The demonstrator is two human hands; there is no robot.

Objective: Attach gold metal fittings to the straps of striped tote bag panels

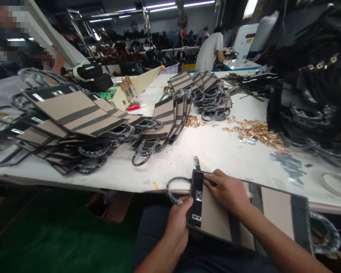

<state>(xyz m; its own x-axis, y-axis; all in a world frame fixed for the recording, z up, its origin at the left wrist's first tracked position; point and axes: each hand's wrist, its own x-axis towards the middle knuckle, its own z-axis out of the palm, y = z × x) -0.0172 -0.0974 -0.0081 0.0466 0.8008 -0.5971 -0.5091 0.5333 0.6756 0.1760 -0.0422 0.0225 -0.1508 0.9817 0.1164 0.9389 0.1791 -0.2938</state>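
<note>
A flat beige bag panel [216, 212] with dark stripes and a black end strip lies over my lap and the table's front edge. Plastic-wrapped handles stick out at both ends, the near one [170, 185] beside my left hand. My left hand [178, 220] grips the panel's end, thumb on top by the black strip; its other fingers are hidden underneath. On the strip sit metal fittings [198, 196]. My right hand [227, 189] is closed, its fingertips pressed against the strip's far end; anything small in them is hidden. Just past that corner a tab with a metal piece [197, 162] projects.
Stacked bag panels [74, 110] with wrapped handles cover the left of the white table [170, 163]; more stand at the middle back [166, 117]. Loose gold-coloured metal pieces [255, 131], grey strips [290, 167] and a tape roll [337, 184] lie right. A person [210, 53] works behind.
</note>
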